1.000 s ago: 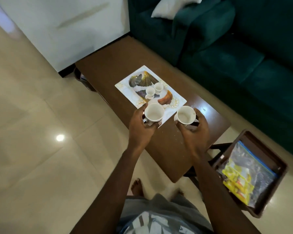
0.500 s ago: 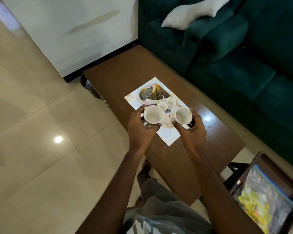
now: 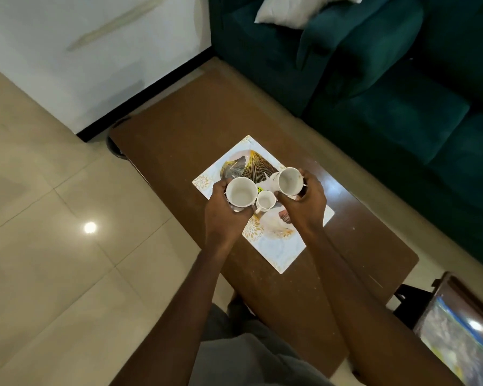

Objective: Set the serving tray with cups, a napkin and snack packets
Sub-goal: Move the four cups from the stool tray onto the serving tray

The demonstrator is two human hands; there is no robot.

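Note:
A white serving tray with a gold fan pattern lies on the brown coffee table. My left hand holds a white cup over the tray's left side. My right hand holds a second white cup over the tray's middle, tilted slightly. A small white cup stands on the tray between the two held cups. Another small cup seen earlier is hidden behind the right cup. Snack packets in a clear bag lie on a dark stand at the lower right.
A teal sofa with a white cushion runs along the table's far side. A white wall with a black skirting stands beyond the table's far end. Beige floor tiles lie to the left. My knee in grey shorts shows at the bottom.
Both hands have carried their cups further over the tray, now flanking the small cup. The right cup covers the second small cup. The view has shifted over the table.

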